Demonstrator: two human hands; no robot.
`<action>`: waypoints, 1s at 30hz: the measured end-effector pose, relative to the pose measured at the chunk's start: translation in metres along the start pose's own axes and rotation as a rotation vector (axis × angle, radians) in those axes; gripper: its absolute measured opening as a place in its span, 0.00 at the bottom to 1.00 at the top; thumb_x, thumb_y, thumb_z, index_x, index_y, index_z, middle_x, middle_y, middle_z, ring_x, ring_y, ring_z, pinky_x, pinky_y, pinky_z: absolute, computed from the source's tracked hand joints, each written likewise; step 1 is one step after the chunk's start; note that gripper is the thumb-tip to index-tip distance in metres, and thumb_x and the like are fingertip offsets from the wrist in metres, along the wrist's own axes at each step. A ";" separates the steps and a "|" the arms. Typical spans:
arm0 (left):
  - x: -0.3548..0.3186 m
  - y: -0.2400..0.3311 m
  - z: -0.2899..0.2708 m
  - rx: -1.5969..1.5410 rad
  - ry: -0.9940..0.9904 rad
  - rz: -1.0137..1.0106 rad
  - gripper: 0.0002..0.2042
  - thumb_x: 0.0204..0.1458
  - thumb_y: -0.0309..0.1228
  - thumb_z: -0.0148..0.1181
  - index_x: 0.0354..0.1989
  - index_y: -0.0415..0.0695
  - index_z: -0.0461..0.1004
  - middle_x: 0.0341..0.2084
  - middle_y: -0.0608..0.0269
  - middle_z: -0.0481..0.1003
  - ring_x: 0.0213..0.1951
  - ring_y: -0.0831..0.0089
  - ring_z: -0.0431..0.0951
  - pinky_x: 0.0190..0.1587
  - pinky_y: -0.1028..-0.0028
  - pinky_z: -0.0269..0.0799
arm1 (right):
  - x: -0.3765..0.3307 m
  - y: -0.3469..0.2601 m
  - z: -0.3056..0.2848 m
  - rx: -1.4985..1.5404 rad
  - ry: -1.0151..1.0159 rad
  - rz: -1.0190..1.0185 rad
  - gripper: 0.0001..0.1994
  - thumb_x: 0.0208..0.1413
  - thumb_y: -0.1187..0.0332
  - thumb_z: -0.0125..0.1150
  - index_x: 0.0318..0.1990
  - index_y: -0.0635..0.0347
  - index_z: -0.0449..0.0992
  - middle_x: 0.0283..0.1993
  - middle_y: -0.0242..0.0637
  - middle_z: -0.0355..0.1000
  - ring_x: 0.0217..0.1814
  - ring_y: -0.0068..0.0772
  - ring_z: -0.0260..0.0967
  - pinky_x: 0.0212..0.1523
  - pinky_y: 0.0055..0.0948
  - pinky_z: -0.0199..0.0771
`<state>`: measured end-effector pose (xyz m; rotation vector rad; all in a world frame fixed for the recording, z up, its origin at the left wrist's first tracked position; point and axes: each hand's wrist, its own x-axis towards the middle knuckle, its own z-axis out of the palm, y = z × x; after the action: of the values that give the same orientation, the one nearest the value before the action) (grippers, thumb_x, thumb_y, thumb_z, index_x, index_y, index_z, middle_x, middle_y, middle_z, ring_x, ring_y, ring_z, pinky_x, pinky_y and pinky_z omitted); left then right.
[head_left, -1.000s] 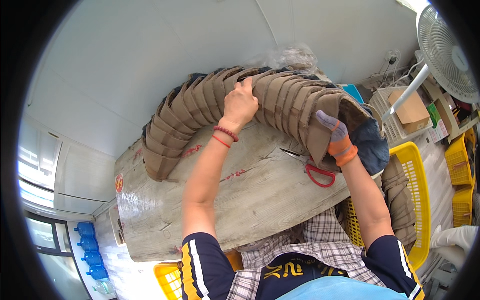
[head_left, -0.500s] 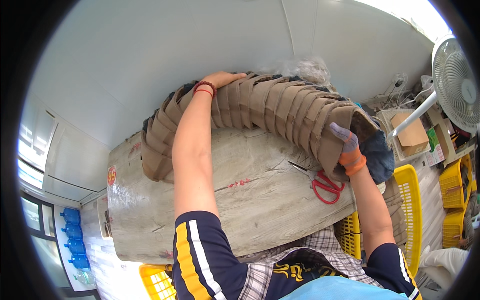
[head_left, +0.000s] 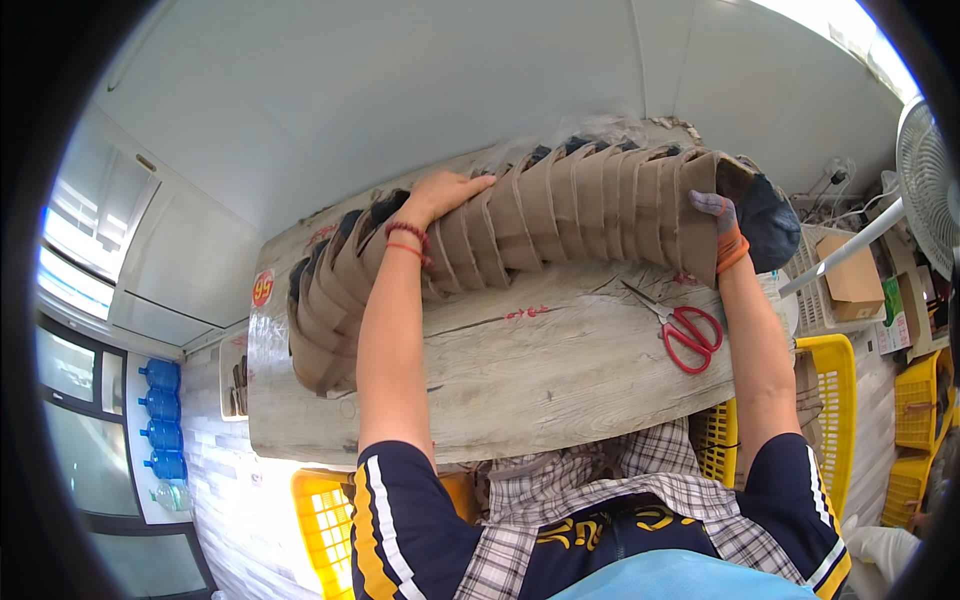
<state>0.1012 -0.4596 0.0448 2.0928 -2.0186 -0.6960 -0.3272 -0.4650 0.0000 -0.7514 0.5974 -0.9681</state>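
Note:
A long curved row of nested brown fabric pieces, with dark blue cloth showing along its far edge, lies across the wooden-topped table. My bare left hand, with red bracelets at the wrist, grips the row from above, left of its middle. Some of its fingers are hidden over the far side. At the right end, my right hand holds the edge of the last piece. It wears a grey and orange glove, and part of its fingers is hidden. Red-handled scissors lie on the table just left of my right forearm.
Clear plastic wrap sits behind the row against the pale wall. A white fan and a cardboard box stand at the right. Yellow baskets are beside and below the table's near edge. Blue water bottles stand at far left.
The row now lies straighter, its right end swung away toward the wall. My right hand has moved with it, and the scissors lie clear of the row. The view has also shifted.

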 end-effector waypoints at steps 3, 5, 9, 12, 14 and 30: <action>-0.038 -0.007 0.002 0.029 0.050 -0.038 0.34 0.46 0.67 0.42 0.41 0.51 0.80 0.42 0.60 0.78 0.48 0.58 0.75 0.52 0.65 0.64 | 0.027 0.016 -0.040 0.000 -0.005 0.048 0.12 0.51 0.70 0.54 0.41 0.65 0.76 0.40 0.42 0.76 0.42 0.36 0.74 0.47 0.34 0.74; -0.055 -0.014 0.004 -0.013 0.067 -0.033 0.34 0.47 0.68 0.41 0.41 0.52 0.80 0.42 0.59 0.78 0.48 0.58 0.75 0.51 0.66 0.65 | 0.046 0.030 -0.065 0.014 -0.029 0.109 0.12 0.52 0.70 0.53 0.40 0.65 0.77 0.41 0.41 0.76 0.42 0.34 0.73 0.47 0.33 0.74; -0.068 -0.030 0.007 0.054 0.228 -0.048 0.34 0.47 0.68 0.41 0.39 0.50 0.79 0.40 0.58 0.78 0.47 0.57 0.74 0.49 0.65 0.66 | 0.041 0.051 -0.070 -0.061 -0.162 0.108 0.14 0.54 0.66 0.54 0.43 0.64 0.76 0.43 0.40 0.75 0.45 0.34 0.72 0.50 0.33 0.72; -0.081 -0.010 -0.002 0.106 0.592 0.059 0.24 0.52 0.55 0.47 0.42 0.49 0.77 0.40 0.58 0.77 0.46 0.58 0.74 0.50 0.60 0.62 | 0.026 0.026 -0.116 -0.131 -0.051 -0.032 0.16 0.55 0.63 0.55 0.46 0.64 0.75 0.45 0.39 0.74 0.48 0.34 0.71 0.52 0.33 0.71; -0.106 -0.028 -0.003 0.104 0.820 0.107 0.19 0.54 0.46 0.49 0.45 0.47 0.76 0.42 0.56 0.76 0.47 0.58 0.73 0.51 0.58 0.62 | 0.022 0.039 -0.109 -0.172 0.051 -0.088 0.18 0.56 0.60 0.55 0.48 0.64 0.73 0.47 0.39 0.72 0.49 0.33 0.70 0.53 0.33 0.69; -0.292 -0.172 0.002 0.156 0.713 -0.011 0.35 0.46 0.21 0.48 0.65 0.64 0.53 0.63 0.54 0.57 0.63 0.54 0.56 0.62 0.56 0.54 | -0.008 0.118 -0.074 -0.458 0.451 -0.592 0.16 0.57 0.65 0.58 0.47 0.68 0.76 0.44 0.35 0.74 0.42 0.23 0.70 0.44 0.24 0.70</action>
<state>0.2604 -0.1599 0.0355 2.0199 -1.6771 0.2114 -0.3258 -0.4369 -0.1365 -1.1641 1.0427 -1.5979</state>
